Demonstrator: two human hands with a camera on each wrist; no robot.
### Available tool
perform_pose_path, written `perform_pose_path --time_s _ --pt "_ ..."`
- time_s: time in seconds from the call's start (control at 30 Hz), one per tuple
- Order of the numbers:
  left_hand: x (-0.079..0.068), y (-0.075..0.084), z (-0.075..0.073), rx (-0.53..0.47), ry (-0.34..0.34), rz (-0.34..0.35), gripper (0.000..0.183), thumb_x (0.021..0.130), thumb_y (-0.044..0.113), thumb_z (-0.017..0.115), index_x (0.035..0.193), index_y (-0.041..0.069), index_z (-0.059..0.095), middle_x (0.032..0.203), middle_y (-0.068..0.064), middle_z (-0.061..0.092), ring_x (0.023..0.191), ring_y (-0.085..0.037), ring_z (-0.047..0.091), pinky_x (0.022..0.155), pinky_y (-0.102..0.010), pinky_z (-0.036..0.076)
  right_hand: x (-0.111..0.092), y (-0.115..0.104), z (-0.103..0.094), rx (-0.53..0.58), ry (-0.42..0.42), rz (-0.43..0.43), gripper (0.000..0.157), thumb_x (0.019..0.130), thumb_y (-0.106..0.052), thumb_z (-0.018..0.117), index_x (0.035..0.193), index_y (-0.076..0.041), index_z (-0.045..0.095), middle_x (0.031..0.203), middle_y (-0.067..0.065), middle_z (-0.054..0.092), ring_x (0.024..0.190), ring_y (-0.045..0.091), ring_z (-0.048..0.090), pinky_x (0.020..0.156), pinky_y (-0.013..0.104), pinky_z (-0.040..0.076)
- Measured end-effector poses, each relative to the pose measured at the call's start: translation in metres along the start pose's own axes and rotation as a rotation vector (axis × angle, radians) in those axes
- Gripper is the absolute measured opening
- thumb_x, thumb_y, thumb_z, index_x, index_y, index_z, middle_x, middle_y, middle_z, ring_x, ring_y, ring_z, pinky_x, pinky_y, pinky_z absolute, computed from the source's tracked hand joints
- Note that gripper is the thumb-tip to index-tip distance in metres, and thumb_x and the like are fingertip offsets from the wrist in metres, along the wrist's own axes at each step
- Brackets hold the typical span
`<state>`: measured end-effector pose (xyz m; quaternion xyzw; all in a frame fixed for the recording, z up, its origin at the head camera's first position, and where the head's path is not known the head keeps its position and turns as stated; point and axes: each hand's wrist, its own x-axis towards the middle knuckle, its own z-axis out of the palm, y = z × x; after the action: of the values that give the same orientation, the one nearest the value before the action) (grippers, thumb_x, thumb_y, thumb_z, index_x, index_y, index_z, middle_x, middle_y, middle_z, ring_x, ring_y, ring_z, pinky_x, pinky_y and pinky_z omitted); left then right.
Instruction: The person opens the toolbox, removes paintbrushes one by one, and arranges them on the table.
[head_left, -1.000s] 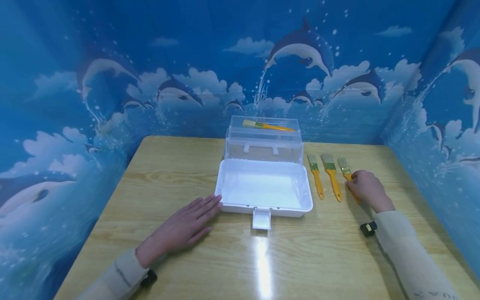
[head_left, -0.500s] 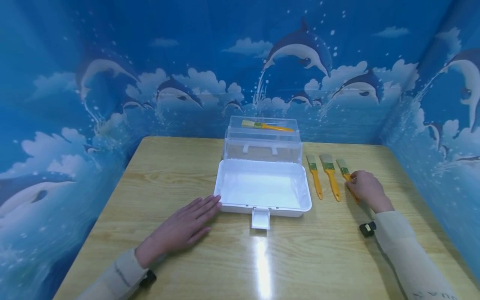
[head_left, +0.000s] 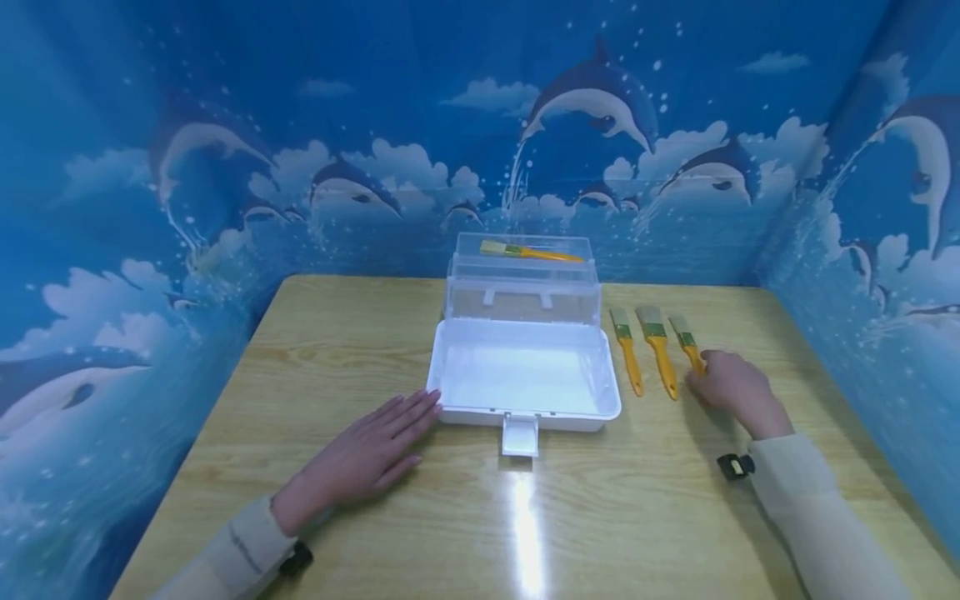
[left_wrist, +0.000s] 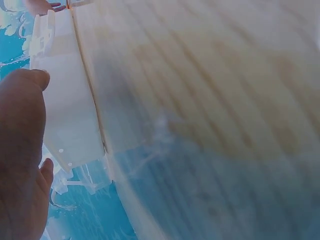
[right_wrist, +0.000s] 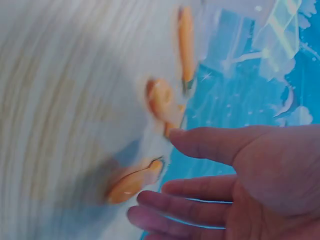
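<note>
My left hand lies with straight fingers, its fingertips at the front left corner of a white plastic box. In the left wrist view its thumb overlaps the box wall. Beside the rightmost paintbrush is my right hand, which hides the end of the orange handle in the head view. The right wrist view shows its thumb and fingers apart, nothing between them, and that paintbrush lying on the table. Two more paintbrushes, a narrow one and a wide one, lie between this hand and the box.
The box's clear lid stands raised at the back, with another paintbrush in its top. A latch flap hangs off the front. Blue dolphin-print curtains surround the wooden table.
My right hand has loosened from the rightmost paintbrush's handle and drawn back slightly towards me. The left hand keeps its place at the box corner.
</note>
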<state>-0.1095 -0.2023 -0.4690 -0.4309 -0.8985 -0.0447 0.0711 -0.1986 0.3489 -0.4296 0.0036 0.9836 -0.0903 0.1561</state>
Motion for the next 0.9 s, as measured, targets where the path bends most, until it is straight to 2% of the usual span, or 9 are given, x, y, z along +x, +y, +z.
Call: perform_pose_path --time_s 0.07,0.17,0.33,0.43,0.5,0.53,0.63,0.77,0.9 --pt "0.0 0.0 0.0 -0.001 0.002 0.003 0.073 0.104 0.037 0.054 0.163 0.011 0.02 0.171 -0.005 0.015 0.156 -0.024 0.02 0.127 -0.044 0.022 -0.006 -0.005 -0.002 -0.012 -0.007 0.006 0.062 0.101 -0.027 0.049 0.138 0.022 0.043 0.132 0.046 0.051 0.107 0.056 0.06 0.079 0.062 0.056" --pt "0.0 0.0 -0.001 0.002 0.002 0.004 0.073 0.104 0.038 0.053 0.163 0.011 0.02 0.171 -0.005 0.015 0.156 -0.025 0.02 0.126 -0.045 0.023 -0.016 -0.014 -0.006 -0.024 -0.029 0.011 0.063 0.101 -0.03 0.048 0.138 0.02 0.044 0.13 0.045 0.052 0.098 0.05 0.063 0.071 0.056 0.057" --pt "-0.001 -0.001 0.0 0.01 0.01 0.011 0.073 0.103 0.038 0.055 0.162 0.01 0.022 0.171 -0.006 0.017 0.156 -0.025 0.022 0.126 -0.047 0.025 -0.029 -0.032 -0.013 -0.051 -0.088 -0.008 0.053 0.102 -0.032 0.054 0.123 0.016 0.056 0.097 0.031 0.064 0.074 0.031 0.06 0.059 0.043 0.051" --pt "-0.001 -0.001 0.0 0.013 0.022 0.021 0.073 0.103 0.037 0.056 0.162 0.009 0.023 0.17 -0.006 0.018 0.155 -0.025 0.023 0.126 -0.046 0.025 -0.035 -0.044 -0.019 -0.07 -0.095 -0.026 0.054 0.102 -0.033 0.057 0.124 0.016 0.057 0.102 0.032 0.066 0.08 0.035 0.065 0.063 0.044 0.055" --pt "-0.001 -0.001 0.001 0.015 0.031 0.027 0.073 0.103 0.036 0.057 0.162 0.009 0.023 0.17 -0.007 0.018 0.155 -0.025 0.023 0.126 -0.046 0.024 -0.038 -0.052 -0.023 -0.094 -0.083 -0.039 0.06 0.101 -0.035 0.058 0.131 0.017 0.054 0.119 0.038 0.063 0.093 0.042 0.067 0.07 0.049 0.058" --pt "-0.001 -0.001 0.001 0.015 0.035 0.03 0.073 0.103 0.036 0.057 0.162 0.008 0.024 0.17 -0.007 0.018 0.155 -0.026 0.023 0.126 -0.046 0.024 -0.038 -0.055 -0.025 -0.109 -0.078 -0.048 0.062 0.101 -0.035 0.058 0.134 0.017 0.052 0.127 0.039 0.059 0.101 0.045 0.066 0.075 0.052 0.059" --pt "-0.001 -0.002 0.002 0.02 0.044 0.034 0.074 0.102 0.035 0.058 0.162 0.009 0.023 0.17 -0.007 0.018 0.155 -0.027 0.024 0.126 -0.045 0.025 -0.036 -0.065 -0.03 -0.14 -0.084 -0.067 0.063 0.102 -0.036 0.058 0.136 0.016 0.051 0.133 0.039 0.056 0.111 0.051 0.062 0.083 0.057 0.058" --pt "-0.001 -0.002 0.002 0.027 0.042 0.033 0.074 0.103 0.036 0.057 0.162 0.009 0.022 0.17 -0.007 0.018 0.155 -0.027 0.024 0.126 -0.046 0.025 -0.03 -0.078 -0.036 -0.167 -0.09 -0.101 0.061 0.102 -0.036 0.058 0.137 0.013 0.052 0.132 0.036 0.059 0.112 0.049 0.062 0.084 0.058 0.058" --pt "-0.001 -0.002 0.002 0.017 0.027 0.029 0.074 0.103 0.036 0.056 0.163 0.01 0.021 0.171 -0.007 0.016 0.156 -0.026 0.022 0.126 -0.046 0.025 -0.024 -0.091 -0.043 -0.163 -0.024 -0.153 0.056 0.102 -0.035 0.06 0.134 0.011 0.056 0.118 0.03 0.068 0.095 0.04 0.069 0.073 0.051 0.06"
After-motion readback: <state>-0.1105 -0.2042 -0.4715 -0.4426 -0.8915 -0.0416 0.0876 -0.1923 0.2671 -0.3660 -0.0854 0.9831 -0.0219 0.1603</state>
